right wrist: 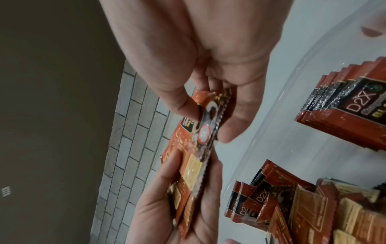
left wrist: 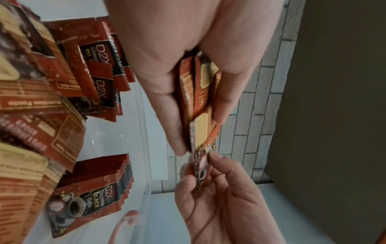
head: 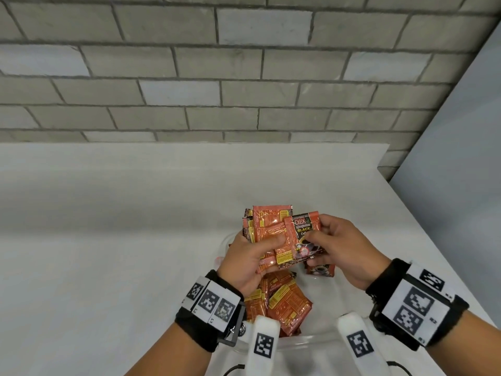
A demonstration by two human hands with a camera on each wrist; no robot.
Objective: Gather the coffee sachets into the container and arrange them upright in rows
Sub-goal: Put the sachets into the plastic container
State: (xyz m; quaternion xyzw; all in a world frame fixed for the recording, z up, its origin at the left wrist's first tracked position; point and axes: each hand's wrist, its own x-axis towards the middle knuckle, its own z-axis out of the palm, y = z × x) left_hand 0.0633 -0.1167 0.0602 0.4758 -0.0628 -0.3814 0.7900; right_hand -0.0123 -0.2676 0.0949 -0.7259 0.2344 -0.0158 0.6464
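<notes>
My left hand (head: 252,256) grips a fanned bundle of orange-red coffee sachets (head: 271,232) above the clear plastic container (head: 311,346). My right hand (head: 333,248) pinches one black-faced sachet (head: 305,234) at the bundle's right side, thumb on its front. In the left wrist view the bundle (left wrist: 198,92) sits between thumb and fingers, and the single sachet (left wrist: 199,166) overlaps its end. Inside the container, a row of sachets (left wrist: 100,189) stands upright and others (head: 284,302) lie loosely piled. The right wrist view shows that row (right wrist: 344,107) behind the clear wall (right wrist: 271,123).
The container stands on a white table (head: 108,240) against a grey brick wall (head: 217,77). The table's right edge (head: 423,213) runs diagonally close to my right arm. A red latch (left wrist: 129,217) sits on the container's side.
</notes>
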